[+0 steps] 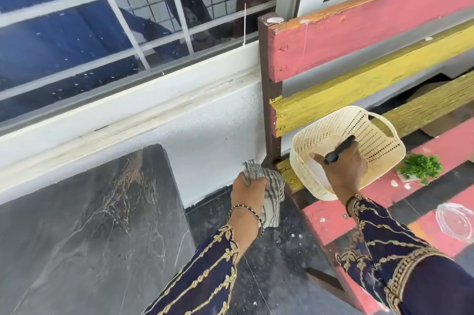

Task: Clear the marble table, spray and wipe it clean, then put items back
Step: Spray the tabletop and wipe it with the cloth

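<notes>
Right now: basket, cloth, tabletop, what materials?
Basket: looks like cream moulded plastic, matte, with rows of punched holes. Cloth in the left hand: soft woven fabric, grey-white stripes, crumpled. Table: dark polished stone, probably marble, pale veins and sheen.

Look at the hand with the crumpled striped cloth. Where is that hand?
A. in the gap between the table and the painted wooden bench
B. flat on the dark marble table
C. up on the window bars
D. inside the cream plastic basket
A: the left hand grips the grey-and-white striped cloth over the floor gap, past the edge of the dark marble table and beside the pink-and-yellow painted wooden bench.
</notes>
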A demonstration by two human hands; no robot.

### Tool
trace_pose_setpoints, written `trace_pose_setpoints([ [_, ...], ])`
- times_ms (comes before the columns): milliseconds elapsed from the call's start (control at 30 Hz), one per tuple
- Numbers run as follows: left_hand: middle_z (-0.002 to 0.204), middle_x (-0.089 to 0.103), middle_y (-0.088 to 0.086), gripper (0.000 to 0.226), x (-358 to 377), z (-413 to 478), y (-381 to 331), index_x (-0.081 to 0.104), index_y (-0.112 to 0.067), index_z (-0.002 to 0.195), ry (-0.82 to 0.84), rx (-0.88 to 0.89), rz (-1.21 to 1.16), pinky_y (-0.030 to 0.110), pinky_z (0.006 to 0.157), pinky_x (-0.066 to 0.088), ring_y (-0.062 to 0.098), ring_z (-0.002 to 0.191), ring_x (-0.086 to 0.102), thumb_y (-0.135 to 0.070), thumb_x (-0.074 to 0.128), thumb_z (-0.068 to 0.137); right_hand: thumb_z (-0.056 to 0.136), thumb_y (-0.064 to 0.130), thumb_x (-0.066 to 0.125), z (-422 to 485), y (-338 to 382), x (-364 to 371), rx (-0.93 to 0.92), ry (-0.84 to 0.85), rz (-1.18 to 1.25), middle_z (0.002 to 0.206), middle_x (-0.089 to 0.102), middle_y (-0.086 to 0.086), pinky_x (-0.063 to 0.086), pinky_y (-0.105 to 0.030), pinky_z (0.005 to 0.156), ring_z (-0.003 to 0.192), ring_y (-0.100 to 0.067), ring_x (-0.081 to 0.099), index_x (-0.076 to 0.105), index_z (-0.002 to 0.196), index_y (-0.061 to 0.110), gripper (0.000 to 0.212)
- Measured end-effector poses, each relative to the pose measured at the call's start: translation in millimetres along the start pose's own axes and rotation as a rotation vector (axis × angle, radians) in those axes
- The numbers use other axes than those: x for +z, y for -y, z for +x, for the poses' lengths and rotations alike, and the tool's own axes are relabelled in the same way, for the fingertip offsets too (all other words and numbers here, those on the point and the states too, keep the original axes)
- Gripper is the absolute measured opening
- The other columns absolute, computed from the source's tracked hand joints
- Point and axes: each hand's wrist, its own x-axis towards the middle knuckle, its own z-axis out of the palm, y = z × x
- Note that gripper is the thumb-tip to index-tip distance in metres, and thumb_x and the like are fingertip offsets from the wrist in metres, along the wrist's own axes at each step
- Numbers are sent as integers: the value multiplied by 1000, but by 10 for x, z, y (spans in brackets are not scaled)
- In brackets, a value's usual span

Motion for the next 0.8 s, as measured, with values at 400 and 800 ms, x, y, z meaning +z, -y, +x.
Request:
trace_pose_setpoints([
  [400, 83, 63, 14, 20, 47, -293, 15, 60, 4, 98, -5, 24, 2, 30, 65, 48, 22, 72, 57, -2, 58, 79, 80, 7, 84, -100, -47, -322, 177, 142, 120, 127, 65, -25, 50, -27, 79, 105, -36, 71, 48, 129, -5, 62],
  [800, 86, 68, 12, 23, -319, -957, -218, 62, -11, 99, 29, 147, 31, 40, 67, 55, 24, 66, 60, -7, 65, 77, 86, 13, 78, -851, 585, -712, 137, 271, 193, 115, 70, -9, 57, -49, 92, 100, -29, 70, 61, 110, 11, 30],
])
